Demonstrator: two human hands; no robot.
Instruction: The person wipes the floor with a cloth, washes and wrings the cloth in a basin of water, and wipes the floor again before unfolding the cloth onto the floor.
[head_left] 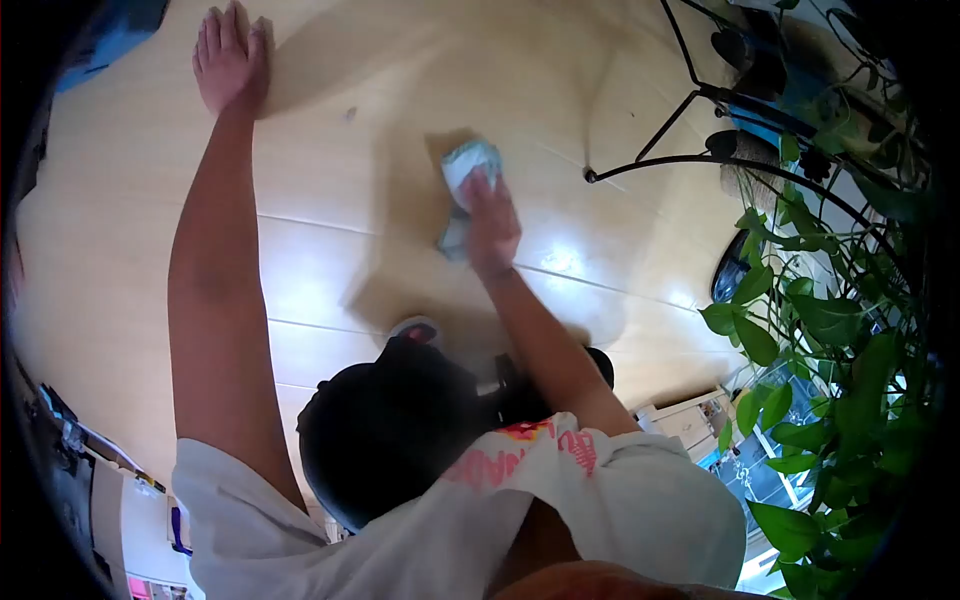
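A crumpled light blue-green cloth point(456, 238) lies on the pale wooden floor point(330, 190) near the middle of the view. My right hand point(490, 222) presses on the cloth, its fingers over the cloth's upper part and slightly blurred. Far up at the left, my left hand point(230, 62) rests on the floor with its fingers stretched out and nothing held. A small dark mark shows on the floor between the two hands.
A black metal stand point(700, 160) with curved legs reaches in from the upper right. Leafy green plants point(830, 400) hang along the right side. A blue object point(108, 40) is at the upper left. Shelves and household items line the lower left edge.
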